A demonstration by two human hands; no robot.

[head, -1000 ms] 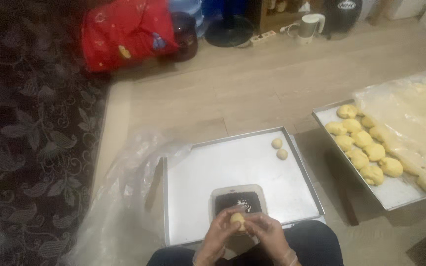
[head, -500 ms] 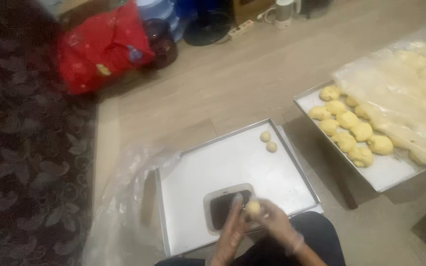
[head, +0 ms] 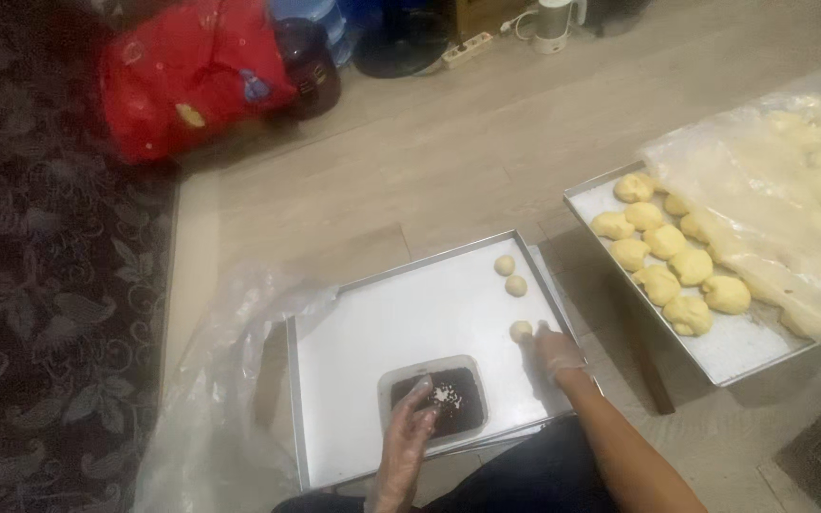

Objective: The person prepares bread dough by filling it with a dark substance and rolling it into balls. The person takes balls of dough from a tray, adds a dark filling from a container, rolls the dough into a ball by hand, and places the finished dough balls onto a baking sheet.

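A metal tray (head: 363,332) lies on the floor in front of me. Three small dough balls stand in a line near its right edge; the nearest dough ball (head: 521,331) touches the fingertips of my right hand (head: 556,351), which wears a thin clear glove. My left hand (head: 410,418), also gloved, rests at the near left rim of a small clear tub of dark filling (head: 453,401) on the tray's near side. Whether my right fingers still grip the ball is unclear.
A second metal tray (head: 743,342) at the right holds several yellow dough pieces, partly under clear plastic film (head: 810,218). Crumpled plastic sheet (head: 211,408) lies left of my tray. A red bag (head: 187,71), dark carpet, a white cup and a power strip lie farther away.
Both hands were together over the tub, shaping a dough ball. Now my right hand has reached right and set that ball on the tray below the other two; my left hand stays by the tub.
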